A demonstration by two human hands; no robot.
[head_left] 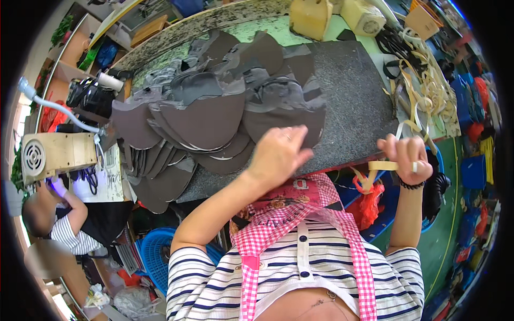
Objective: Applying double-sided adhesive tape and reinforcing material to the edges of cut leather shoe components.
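Note:
My left hand (281, 152) is at the near edge of a dark brown, rounded cut piece (284, 124) with a grey, smeared-looking upper part. Its fingers are stretched out, the thumb apart, and nothing shows in its grip. To the right, beyond the table's near edge, my right hand (409, 158) has its fingers curled round a narrow cream strip (384, 166), whose flat end sticks out to the left. Left of the near piece, several similar brown pieces (206, 120) lie in overlapping piles.
A speckled dark board (353, 101) lies under the pieces. Tangled cream strips (423, 101) hang at the back right. Yellowish containers (310, 18) stand at the far edge. A red plastic bag (371, 206) hangs below the near edge. Another person (75, 224) works at left, beside a beige machine (61, 154).

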